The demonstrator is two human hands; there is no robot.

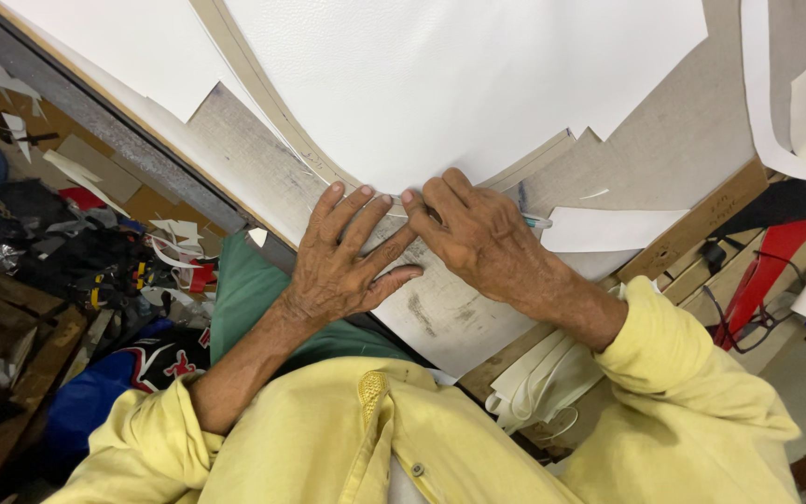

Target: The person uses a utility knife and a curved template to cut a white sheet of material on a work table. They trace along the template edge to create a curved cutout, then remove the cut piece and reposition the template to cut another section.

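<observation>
My left hand (342,261) lies flat, fingers spread and grasping nothing, pressing the lower edge of the white sheet (440,84) at frame centre. My right hand (482,238) is clenched around what looks like a pen (538,222), tip hidden. The sheet covers the upper centre of the worktable (664,140); 1 paper strip (771,112) curls at upper right.

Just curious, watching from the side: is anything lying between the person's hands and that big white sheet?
Nothing visible. The left hand lies flat at the edge of the white sheet, fingertips on it. The right hand presses a pen there.
</observation>
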